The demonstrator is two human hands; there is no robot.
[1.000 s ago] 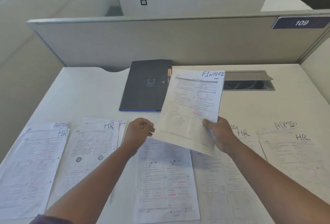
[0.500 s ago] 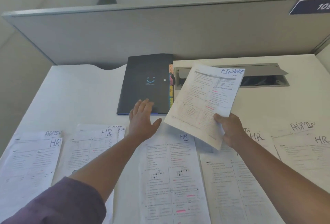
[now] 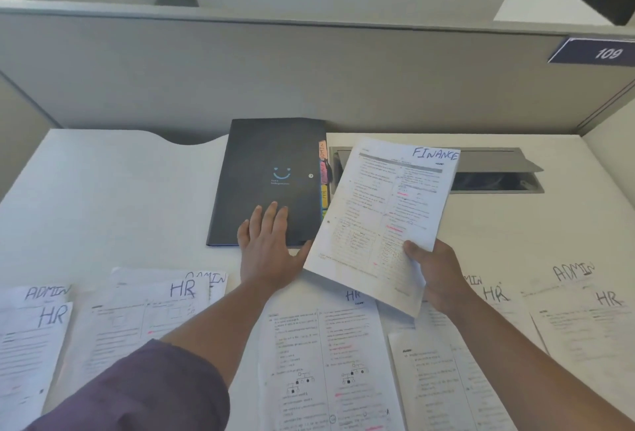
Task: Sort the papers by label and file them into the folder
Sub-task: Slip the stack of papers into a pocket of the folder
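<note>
The right hand (image 3: 438, 279) pinches one sheet marked FINANCE (image 3: 385, 221) by its lower right corner, thumb on top and fingers curled beneath, holding it tilted above the desk (image 3: 113, 197). Just to the left of that grip, the left hand (image 3: 266, 248) lies flat with straight fingers, its fingertips resting on the near edge of the single dark folder (image 3: 271, 176), thumb spread toward the held sheet. The folder lies closed, a row of coloured tabs (image 3: 323, 176) showing along its right edge, right beside the top left of the lifted paper.

Below both hands, nearer the person, five stacks of papers lie in a row on the desk. Far left of the left hand is one topped HR (image 3: 34, 344) with ADMIN peeking above it; next one marked HR (image 3: 137, 313) over an ADMIN sheet; under the forearms another HR sheet (image 3: 326, 362); beneath the right wrist an HR sheet (image 3: 446, 368); far right an ADMIN and HR pair (image 3: 584, 320). Beyond the held sheet an open grey cable hatch (image 3: 498, 173) sits in the desk.
</note>
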